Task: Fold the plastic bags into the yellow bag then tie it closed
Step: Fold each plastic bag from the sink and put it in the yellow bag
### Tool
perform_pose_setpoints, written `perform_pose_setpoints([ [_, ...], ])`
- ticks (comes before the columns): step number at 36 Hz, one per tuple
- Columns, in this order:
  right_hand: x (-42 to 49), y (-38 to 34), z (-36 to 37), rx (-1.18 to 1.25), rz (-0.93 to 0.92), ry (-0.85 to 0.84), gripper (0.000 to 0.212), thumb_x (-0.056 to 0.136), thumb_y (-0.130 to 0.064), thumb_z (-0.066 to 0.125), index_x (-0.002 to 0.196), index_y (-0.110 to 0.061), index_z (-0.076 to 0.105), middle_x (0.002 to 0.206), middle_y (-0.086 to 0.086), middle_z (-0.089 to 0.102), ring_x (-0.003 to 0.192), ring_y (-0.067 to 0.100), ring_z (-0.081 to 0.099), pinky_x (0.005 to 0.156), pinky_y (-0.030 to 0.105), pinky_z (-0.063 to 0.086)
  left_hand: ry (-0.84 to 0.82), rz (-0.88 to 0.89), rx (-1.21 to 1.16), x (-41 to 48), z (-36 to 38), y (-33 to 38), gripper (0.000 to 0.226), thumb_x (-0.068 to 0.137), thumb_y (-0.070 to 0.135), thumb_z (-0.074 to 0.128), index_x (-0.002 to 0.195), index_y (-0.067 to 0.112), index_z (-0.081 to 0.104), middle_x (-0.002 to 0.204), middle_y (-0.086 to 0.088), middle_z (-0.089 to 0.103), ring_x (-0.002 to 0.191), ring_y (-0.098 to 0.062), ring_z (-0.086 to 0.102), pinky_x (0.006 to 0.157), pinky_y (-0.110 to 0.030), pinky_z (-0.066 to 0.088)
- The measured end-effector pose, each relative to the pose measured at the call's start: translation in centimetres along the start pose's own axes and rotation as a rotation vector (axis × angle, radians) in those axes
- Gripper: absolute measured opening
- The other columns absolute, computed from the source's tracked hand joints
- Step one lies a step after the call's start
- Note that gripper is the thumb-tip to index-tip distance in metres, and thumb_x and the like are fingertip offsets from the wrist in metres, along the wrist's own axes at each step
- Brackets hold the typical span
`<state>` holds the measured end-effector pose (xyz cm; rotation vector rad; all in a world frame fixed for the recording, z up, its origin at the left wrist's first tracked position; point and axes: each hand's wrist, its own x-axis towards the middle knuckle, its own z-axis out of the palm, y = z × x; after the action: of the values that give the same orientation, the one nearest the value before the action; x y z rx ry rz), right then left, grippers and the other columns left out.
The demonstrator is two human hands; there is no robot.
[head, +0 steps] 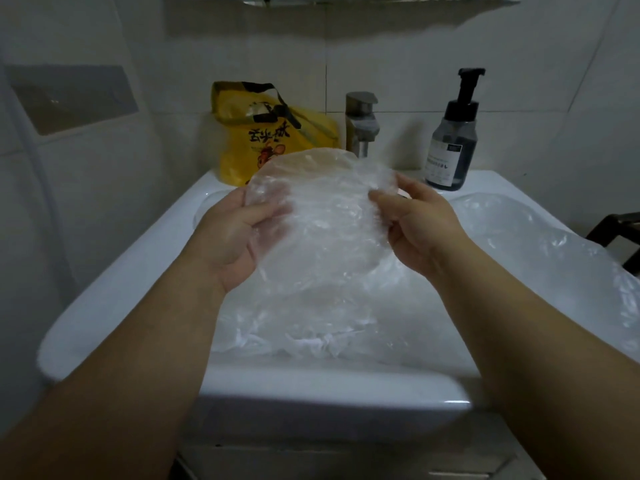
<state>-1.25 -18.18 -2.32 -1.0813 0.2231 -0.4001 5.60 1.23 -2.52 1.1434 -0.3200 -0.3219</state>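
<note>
I hold a crinkled clear plastic bag above the white sink. My left hand grips its left edge, thumb on top. Its right edge is pinched between the thumb and fingers of my right hand. The yellow bag, printed with black characters and a cartoon, stands open at the sink's back left corner, behind the clear bag. More clear plastic bags lie in the basin below my hands, and another clear bag is draped over the sink's right side.
A steel tap rises at the back centre of the sink. A dark pump soap bottle stands on the back right rim. White tiled walls close in on the left and behind. A dark object sits at the right edge.
</note>
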Motion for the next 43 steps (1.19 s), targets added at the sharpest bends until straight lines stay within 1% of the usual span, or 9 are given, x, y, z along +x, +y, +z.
perform_pose_setpoints([
  [4,-0.4,0.2,-0.1,-0.24,0.306,-0.167,0.063,0.079,-0.045,0.068,0.127,-0.01,0.048,0.124,0.016,0.059,0.096,0.026,0.066,0.08,0.038,0.057,0.014,-0.006,-0.056,-0.1,0.3,0.0,0.023,0.094,-0.002,0.049,0.106,0.012,0.063,0.084,0.002,0.071,0.068,-0.003,0.069,0.058,-0.016,0.054],
  [9,-0.7,0.7,0.7,-0.209,0.227,-0.096,0.012,0.095,-0.014,0.057,0.094,-0.002,0.058,0.074,0.008,0.06,0.048,0.01,0.06,0.047,0.022,0.048,-0.073,-0.072,-0.036,-0.3,0.0,0.3,0.031,0.083,0.027,0.061,0.113,0.017,0.064,0.087,0.004,0.072,0.074,-0.008,0.07,0.066,-0.024,0.059],
  [12,-0.6,0.1,0.6,-0.108,0.133,-0.054,0.016,0.094,-0.011,0.058,0.106,-0.001,0.059,0.084,0.01,0.068,0.061,0.014,0.067,0.054,0.025,0.053,-0.056,-0.199,0.117,-0.3,0.1,-0.5,0.035,0.081,0.043,0.063,0.105,0.018,0.066,0.08,0.007,0.069,0.07,-0.006,0.066,0.064,-0.022,0.057],
  [17,-0.6,-0.1,0.3,-0.1,0.133,-0.057,0.029,0.093,-0.023,0.059,0.117,-0.006,0.059,0.109,0.016,0.07,0.094,0.03,0.07,0.072,0.039,0.059,0.18,-0.13,0.003,0.6,-0.5,-0.5,0.008,0.094,0.02,0.06,0.097,0.013,0.064,0.077,0.004,0.068,0.065,-0.003,0.062,0.052,-0.017,0.053],
  [25,-0.5,-0.5,0.4,0.197,0.111,-0.066,0.036,0.101,-0.017,0.045,0.137,-0.017,0.044,0.107,0.01,0.066,0.071,0.017,0.07,0.055,0.027,0.054,0.107,0.038,-0.206,0.3,-0.4,0.4,0.024,0.101,0.008,0.044,0.104,0.023,0.062,0.081,0.006,0.075,0.073,-0.004,0.07,0.058,-0.02,0.056],
  [28,-0.3,-0.6,0.1,0.192,0.087,-0.066,0.03,0.1,-0.012,0.045,0.126,-0.026,0.046,0.118,0.012,0.063,0.097,0.025,0.066,0.082,0.041,0.056,0.102,0.017,-0.163,0.2,-0.3,0.4,0.03,0.099,0.003,0.041,0.092,0.019,0.065,0.079,0.004,0.074,0.071,-0.008,0.07,0.06,-0.022,0.057],
  [36,-1.2,-0.6,0.6,-0.052,0.087,-0.197,0.028,0.094,0.005,0.046,0.108,-0.013,0.062,0.125,0.011,0.057,0.077,0.014,0.061,0.055,0.024,0.052,0.201,0.108,0.142,0.3,-0.2,-0.7,0.013,0.09,0.008,0.064,0.093,0.02,0.065,0.088,0.004,0.064,0.077,-0.006,0.061,0.063,-0.018,0.052],
  [41,-0.8,0.1,0.0,-0.466,-0.066,-0.092,0.067,0.08,0.019,0.057,0.14,-0.008,0.045,0.133,0.009,0.052,0.108,0.023,0.06,0.088,0.028,0.053,0.193,0.236,0.32,0.0,-0.3,-0.6,0.032,0.082,-0.001,0.07,0.104,0.021,0.065,0.086,0.007,0.057,0.081,-0.001,0.058,0.074,-0.014,0.051],
  [43,-0.9,0.1,-0.1,-0.697,-0.149,-0.069,0.07,0.081,0.013,0.062,0.143,-0.012,0.041,0.127,0.002,0.052,0.107,0.018,0.057,0.08,0.019,0.05,0.192,0.32,0.6,-0.2,-0.4,-1.0,0.045,0.08,0.001,0.074,0.119,0.02,0.063,0.083,0.011,0.058,0.076,0.003,0.057,0.076,-0.008,0.047],
])
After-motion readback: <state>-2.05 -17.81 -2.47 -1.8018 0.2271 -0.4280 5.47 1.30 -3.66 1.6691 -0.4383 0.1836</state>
